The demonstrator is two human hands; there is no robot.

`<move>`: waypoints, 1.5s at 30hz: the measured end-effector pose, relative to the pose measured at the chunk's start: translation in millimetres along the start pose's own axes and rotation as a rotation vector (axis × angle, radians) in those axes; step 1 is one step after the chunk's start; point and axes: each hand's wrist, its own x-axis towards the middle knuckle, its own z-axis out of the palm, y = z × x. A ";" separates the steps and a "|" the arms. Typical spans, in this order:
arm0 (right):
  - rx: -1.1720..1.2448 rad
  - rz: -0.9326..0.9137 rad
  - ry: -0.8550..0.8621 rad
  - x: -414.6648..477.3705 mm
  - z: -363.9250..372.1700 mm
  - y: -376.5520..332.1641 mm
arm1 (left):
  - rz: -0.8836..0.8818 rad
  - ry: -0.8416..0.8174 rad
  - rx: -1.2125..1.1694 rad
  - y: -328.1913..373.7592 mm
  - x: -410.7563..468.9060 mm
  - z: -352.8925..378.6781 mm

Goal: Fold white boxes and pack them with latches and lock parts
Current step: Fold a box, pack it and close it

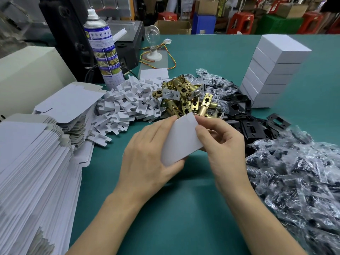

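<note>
White box (181, 140), partly folded, held just above the green worktop (165, 208): left hand (147, 157) fingers curl round its lower edge, right hand (222, 144) pinches the top flap. Brass latches (185, 96) heaped behind; closed boxes (272, 70), contents unseen, stacked at right.

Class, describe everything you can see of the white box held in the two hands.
The white box is plain, unprinted matt card, seemingly not yet fully formed. It is tilted, its rounded top flap pointing towards the brass latches. The left hand grips its lower left side; the right hand pinches its upper right edge. It appears held clear of the green table.
</note>
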 end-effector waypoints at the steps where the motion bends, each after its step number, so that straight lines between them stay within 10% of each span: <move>1: -0.009 0.000 -0.005 -0.3 0.1 -0.6 | 0.007 0.005 0.016 -0.4 0.2 -0.1; 16: -0.196 -0.038 -0.070 -8.6 11.8 3.2 | -0.099 -0.010 0.088 4.1 -1.7 -3.5; 23: 0.174 0.303 0.047 10.6 -9.7 1.3 | -0.397 -0.082 -0.891 -7.8 10.0 -15.4; 31: 0.179 0.461 -0.053 8.8 -8.6 0.5 | 0.177 -0.180 -0.307 -18.9 5.3 -5.6; 45: -0.266 -0.005 0.037 13.6 -12.8 6.2 | -0.084 -0.314 -0.420 -35.2 6.8 3.9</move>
